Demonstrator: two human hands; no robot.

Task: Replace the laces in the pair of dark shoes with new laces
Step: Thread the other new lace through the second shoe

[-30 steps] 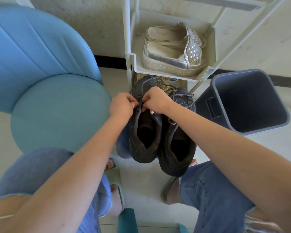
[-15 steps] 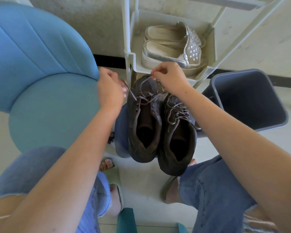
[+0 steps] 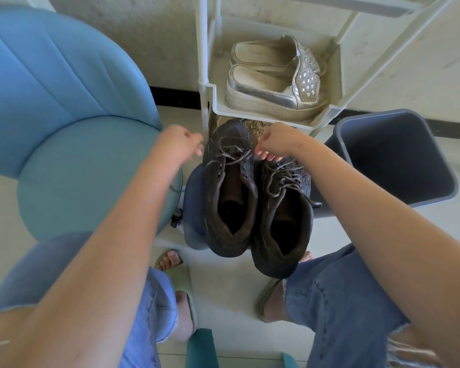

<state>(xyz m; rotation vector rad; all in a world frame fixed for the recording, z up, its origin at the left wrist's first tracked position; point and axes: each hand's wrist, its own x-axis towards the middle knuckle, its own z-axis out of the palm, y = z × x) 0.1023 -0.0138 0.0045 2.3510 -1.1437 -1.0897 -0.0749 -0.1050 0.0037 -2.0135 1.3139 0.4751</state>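
Pair of dark brown worn lace-up shoes (image 3: pixel 215 197) at frame centre, side by side, toes toward the white plastic rack (image 3: pixel 204 75). Grey laces (image 3: pixel 233 152) lie loose on the left-hand shoe. Hands are apart. The left hand (image 3: pixel 179 144) is just left of the toes, blurred, fingers curled. The right hand (image 3: pixel 279 143) is above the toes, fingers curled down beside the laces. Can't tell if either grips a lace. Grey plastic bin (image 3: pixel 398 160) at right.

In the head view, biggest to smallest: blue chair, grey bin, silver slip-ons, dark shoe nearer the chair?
1. blue chair
2. grey bin
3. silver slip-ons and dark shoe nearer the chair look about alike; not ranked.
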